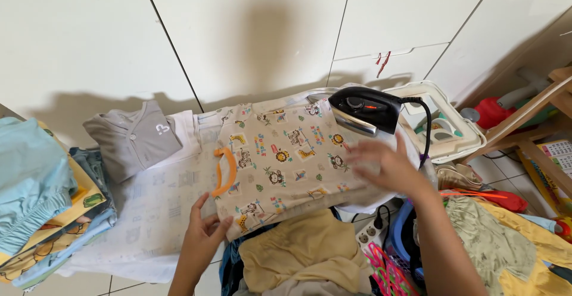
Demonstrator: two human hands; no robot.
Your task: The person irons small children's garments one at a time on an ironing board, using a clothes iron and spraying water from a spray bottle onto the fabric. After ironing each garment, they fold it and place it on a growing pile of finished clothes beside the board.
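Observation:
A small beige child's shirt (286,159) printed with cartoon animals and trimmed with an orange collar lies flat on a white patterned cloth (158,212). My left hand (201,230) pinches the shirt's near edge below the collar. My right hand (387,165) is spread flat on the shirt's right side, blurred by motion. A black electric iron (364,110) rests just beyond my right hand at the shirt's far right corner, its cord running down to the right.
A folded grey garment (134,138) lies at the far left of the cloth. A stack of folded clothes (42,200) sits left. Loose clothes (310,254), a power strip (372,231) and a white plastic basket (447,123) crowd the near and right side. White cabinets stand behind.

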